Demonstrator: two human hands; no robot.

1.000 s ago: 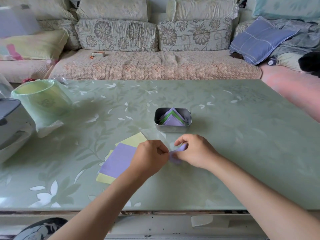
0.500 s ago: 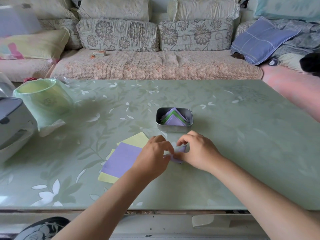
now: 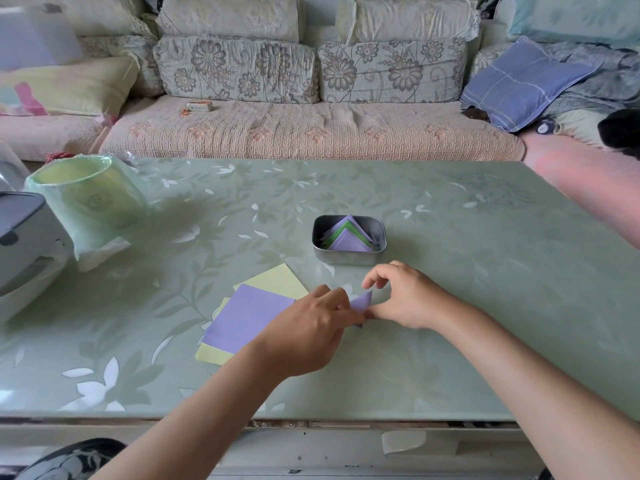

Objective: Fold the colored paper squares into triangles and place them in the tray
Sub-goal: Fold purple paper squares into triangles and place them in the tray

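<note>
Mid-fold on one purple sheet [image 3: 362,301], held just off the tabletop [image 3: 485,271] between both hands. Left hand [image 3: 311,327] pinches its left edge with curled fingers. Right hand [image 3: 405,296] grips the lower right corner by the thumb, index finger arched above it; exact finger contact is partly hidden. The sheet already looks triangular with a point sticking up, so the two-sided hold is probably to line up the edges and sharpen the crease. Tray [image 3: 349,259] sits at 12 o'clock from the hands, near, so the drop is a short reach; it holds folded triangles [image 3: 348,242], purple and green, nested points up. Unfolded stack at 9 o'clock of the left hand: purple square [image 3: 249,317] on top, yellow squares [image 3: 277,280] fanned beneath, which makes the next one easy to lift. Several squares left, task partway
</note>
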